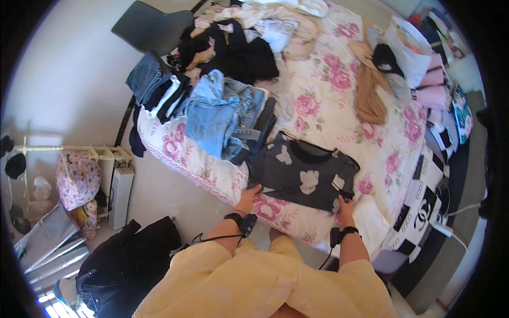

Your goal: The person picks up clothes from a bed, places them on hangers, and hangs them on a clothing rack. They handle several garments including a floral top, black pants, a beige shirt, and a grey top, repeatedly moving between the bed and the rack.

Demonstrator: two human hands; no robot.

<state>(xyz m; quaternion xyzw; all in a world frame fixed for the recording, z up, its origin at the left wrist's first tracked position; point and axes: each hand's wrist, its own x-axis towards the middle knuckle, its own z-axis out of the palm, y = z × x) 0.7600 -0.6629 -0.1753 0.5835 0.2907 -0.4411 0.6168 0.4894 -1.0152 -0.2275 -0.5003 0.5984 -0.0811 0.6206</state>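
A dark grey T-shirt (292, 179) with pale printed patches lies spread near the front edge of a bed with a floral sheet (310, 105). My left hand (249, 198) pinches its left side at the lower corner, and my right hand (345, 206) grips the lower right corner. Both wrists wear black straps with small devices and cables. Just beyond the shirt's left side lies a heap of blue jeans (214, 115). Further back are black garments (242, 55) in a loose pile.
A brown garment (370, 95) and a white bag (409, 51) lie on the bed's right part. Folded pink clothes (433, 87) sit at its right edge. A grey chair (153, 28) stands at the back left. Black clothing (127, 254) is heaped at lower left, near a white rack (107, 153).
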